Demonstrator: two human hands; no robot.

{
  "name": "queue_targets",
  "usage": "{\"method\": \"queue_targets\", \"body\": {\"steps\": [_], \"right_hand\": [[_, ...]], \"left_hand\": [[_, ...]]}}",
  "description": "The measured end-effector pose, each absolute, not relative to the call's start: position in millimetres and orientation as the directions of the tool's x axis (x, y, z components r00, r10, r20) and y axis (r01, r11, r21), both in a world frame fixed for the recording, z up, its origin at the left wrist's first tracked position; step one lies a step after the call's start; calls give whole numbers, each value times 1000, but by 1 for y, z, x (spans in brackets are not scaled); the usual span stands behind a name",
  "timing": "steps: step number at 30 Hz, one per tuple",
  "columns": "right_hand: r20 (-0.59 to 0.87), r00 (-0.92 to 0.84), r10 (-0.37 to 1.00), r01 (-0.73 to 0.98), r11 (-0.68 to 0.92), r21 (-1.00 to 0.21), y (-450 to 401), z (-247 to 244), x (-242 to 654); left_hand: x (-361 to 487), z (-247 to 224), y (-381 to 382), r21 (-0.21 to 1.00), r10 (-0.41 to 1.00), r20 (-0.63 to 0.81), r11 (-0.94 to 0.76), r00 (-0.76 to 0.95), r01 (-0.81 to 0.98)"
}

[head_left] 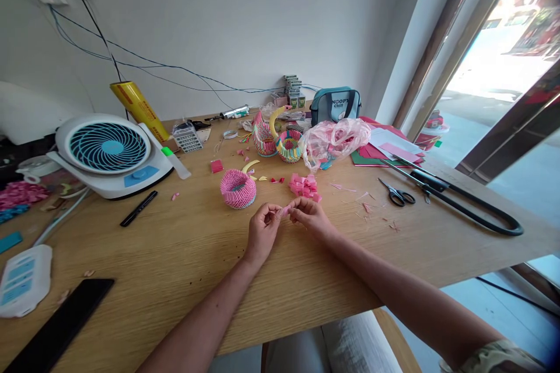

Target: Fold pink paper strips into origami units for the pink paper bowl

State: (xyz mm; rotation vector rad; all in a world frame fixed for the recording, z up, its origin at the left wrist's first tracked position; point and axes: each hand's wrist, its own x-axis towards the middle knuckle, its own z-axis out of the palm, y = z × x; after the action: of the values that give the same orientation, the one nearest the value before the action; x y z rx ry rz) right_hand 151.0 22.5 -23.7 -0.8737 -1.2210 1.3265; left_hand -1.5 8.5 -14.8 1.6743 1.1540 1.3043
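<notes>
Between my two hands is a small pink piece of paper point(286, 210), pinched at both sides by the fingertips. My left hand point(263, 227) grips its left side, while my right hand point(308, 215) has the right side; both are closed. Fingers partly cover the paper, so its folds cannot be made out. Just beyond my right hand lies a pile of pink paper pieces point(305, 186). Beyond my left hand stands a round pink basket-like shape of folded paper pieces point(238, 189). A curved yellow folded-paper strip point(251, 166) rests behind it.
Scissors point(396, 193) and a long-handled black-and-metal tool point(459, 198) lie to the right. Farther back are two multicoloured folded-paper swans point(290, 145), a pink plastic bag point(336, 139) and a blue bag point(336, 106). A fan point(109, 148), black pen point(139, 208) and dark slab point(65, 326) occupy the left.
</notes>
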Motion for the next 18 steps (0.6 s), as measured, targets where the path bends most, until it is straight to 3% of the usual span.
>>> {"method": "queue_targets", "body": {"steps": [8, 18], "right_hand": [[179, -146, 973, -227, 143, -963, 22, -26, 152], [292, -169, 942, -14, 294, -956, 17, -34, 147]], "left_hand": [[1, -12, 7, 941, 948, 303, -314, 103, 125], [2, -12, 10, 931, 945, 319, -328, 79, 162]]}}
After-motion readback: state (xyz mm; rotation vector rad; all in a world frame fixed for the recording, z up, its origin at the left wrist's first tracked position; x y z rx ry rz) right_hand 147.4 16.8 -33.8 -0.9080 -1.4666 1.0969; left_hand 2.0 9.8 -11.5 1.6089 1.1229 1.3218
